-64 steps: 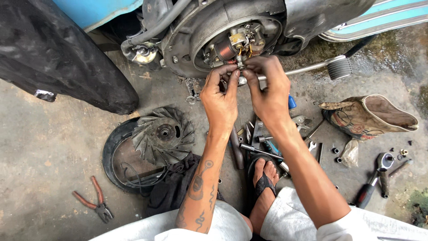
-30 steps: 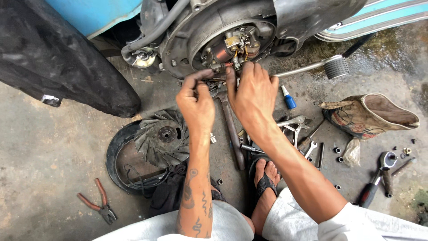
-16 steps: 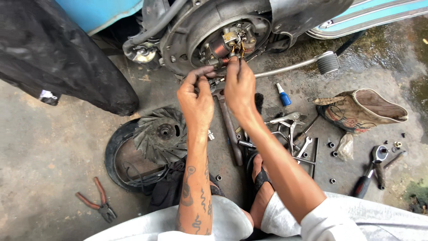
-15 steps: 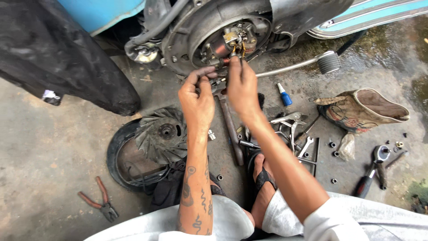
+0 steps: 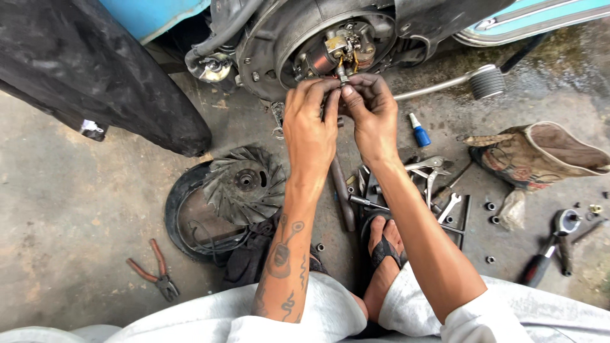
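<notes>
Left hand (image 5: 309,124): raised to the open engine housing, fingers curled together, thumb and forefinger tips pinched on a small metal part (image 5: 343,77) just below the stator.
Right hand (image 5: 372,114): beside the left hand and touching it at the fingertips; fingers bent inward, thumb and forefinger closed on the same small part from the other side.
Small metal part: held between both hands' fingertips, directly under the brass-coloured fitting in the stator plate (image 5: 340,51); its exact shape is hidden by the fingers.
Engine housing (image 5: 267,44): round, grey, cover off, with coils and contacts exposed at the centre.
Kick lever (image 5: 486,81): chrome bar with ribbed rubber end, running right of the hands, clear of them.
Fan wheel (image 5: 244,184): finned flywheel lying flat on a dark round cover (image 5: 184,222), on the ground left of the left forearm.
Pliers (image 5: 152,270): red-handled, on the concrete well left of the knee.
Spanners (image 5: 432,181): loose cluster on the ground just right of the right forearm.
Blue-capped tube (image 5: 418,130): lying near the right wrist, apart from it.
Ratchet wrench (image 5: 549,244): red-gripped, far right on the ground.
Worn boot (image 5: 540,155): on its side, right of the spanners.
Sandalled foot (image 5: 384,254): between the two forearms, flat on the ground.
</notes>
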